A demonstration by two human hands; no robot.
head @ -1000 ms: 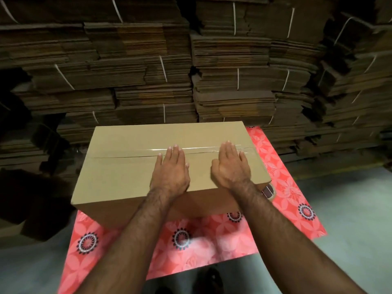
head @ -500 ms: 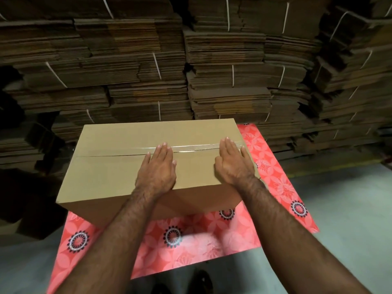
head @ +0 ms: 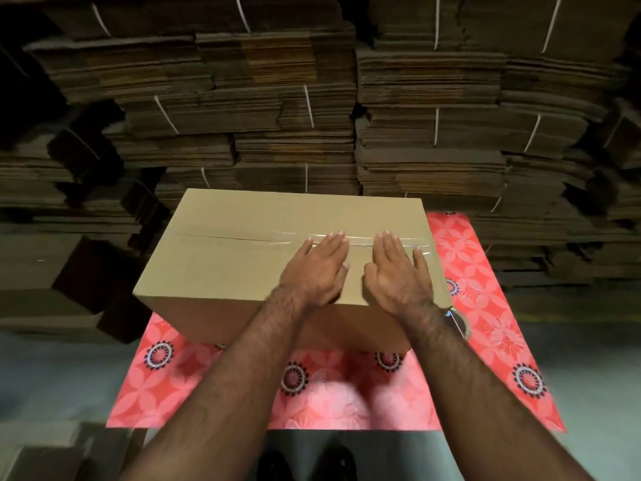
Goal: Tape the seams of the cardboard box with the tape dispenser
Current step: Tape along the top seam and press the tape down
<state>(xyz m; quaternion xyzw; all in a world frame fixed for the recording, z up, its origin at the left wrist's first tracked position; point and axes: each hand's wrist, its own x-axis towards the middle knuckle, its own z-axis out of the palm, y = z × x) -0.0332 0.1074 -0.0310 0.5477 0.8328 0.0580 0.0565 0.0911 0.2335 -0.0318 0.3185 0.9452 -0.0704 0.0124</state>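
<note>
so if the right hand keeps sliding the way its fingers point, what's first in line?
The right hand lies flat on the box, fingertips at the tape along the seam. Straight on, it crosses the tape, then bare cardboard to the far edge.

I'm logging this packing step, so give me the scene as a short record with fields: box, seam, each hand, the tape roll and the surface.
box: closed cardboard box standing on the mat
seam: clear tape strip runs along the top centre seam
left hand: flat on the box top, fingers straight, fingertips at the tape
right hand: flat on the box top, fingers straight, beside the left
tape roll: on the mat by the box's near right corner, partly hidden by the right wrist
surface: red flowered mat
background: stacks of flattened cardboard
</note>
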